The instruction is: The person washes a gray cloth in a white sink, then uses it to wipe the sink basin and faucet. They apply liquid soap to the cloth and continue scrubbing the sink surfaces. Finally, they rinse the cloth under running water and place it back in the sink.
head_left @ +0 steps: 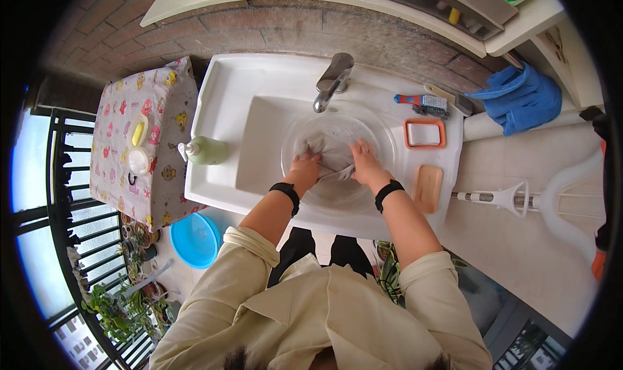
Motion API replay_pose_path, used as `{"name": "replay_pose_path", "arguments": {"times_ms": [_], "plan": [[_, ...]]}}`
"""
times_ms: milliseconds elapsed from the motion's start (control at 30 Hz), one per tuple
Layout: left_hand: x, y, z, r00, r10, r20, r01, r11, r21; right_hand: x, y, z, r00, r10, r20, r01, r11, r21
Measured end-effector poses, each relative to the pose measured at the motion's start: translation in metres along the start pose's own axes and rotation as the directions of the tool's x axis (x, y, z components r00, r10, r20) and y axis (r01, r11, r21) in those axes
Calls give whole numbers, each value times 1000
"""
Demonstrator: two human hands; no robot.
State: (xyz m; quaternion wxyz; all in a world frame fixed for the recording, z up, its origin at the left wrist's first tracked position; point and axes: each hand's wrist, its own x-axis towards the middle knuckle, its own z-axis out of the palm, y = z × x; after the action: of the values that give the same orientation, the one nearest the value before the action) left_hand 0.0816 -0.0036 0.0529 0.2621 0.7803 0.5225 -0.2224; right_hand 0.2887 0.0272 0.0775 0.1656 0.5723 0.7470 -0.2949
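Note:
A clear round basin (384, 127) of water stands in the white sink (263, 185), below the metal faucet (334, 78). Wet light grey cloth (333, 152) lies bunched in the basin. My left hand (305, 168) rests on the cloth's left part, fingertips pressed against it. On the right side, my right hand (366, 163) touches the cloth's edge with its fingers spread. Whether either hand pinches a fold cannot be told. Both wrists wear black bands.
A green pump bottle (209, 150) lies on the sink's left ledge. On the right ledge are a brush (428, 101), white soap in an orange dish (424, 133) and another soap dish (428, 188). A blue cloth (528, 97) hangs at right; a blue basin (194, 241) stands below left.

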Motion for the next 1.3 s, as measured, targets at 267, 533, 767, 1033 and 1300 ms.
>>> {"name": "replay_pose_path", "arguments": {"times_ms": [267,533,767,1033,1300], "plan": [[-3,5,-29,971,-28,236,57,992,-116,15,-16,16,956,41,292,-72,993,94],[-28,14,-17,933,-124,-337,-141,738,-660,-23,2,-52,850,-486,-204,503,634,587],[-27,7,-16,862,-343,-373,-351,128,-928,-51,39,-58,942,-48,-332,313,483,818],[-48,41,-43,788,-308,-533,-385,430,-817,-26,-1,6,881,114,459,-417,-268,868],[-89,52,-28,956,-138,-260,-281,-160,-946,-20,-18,22,900,-32,435,-401,-456,795]]}}
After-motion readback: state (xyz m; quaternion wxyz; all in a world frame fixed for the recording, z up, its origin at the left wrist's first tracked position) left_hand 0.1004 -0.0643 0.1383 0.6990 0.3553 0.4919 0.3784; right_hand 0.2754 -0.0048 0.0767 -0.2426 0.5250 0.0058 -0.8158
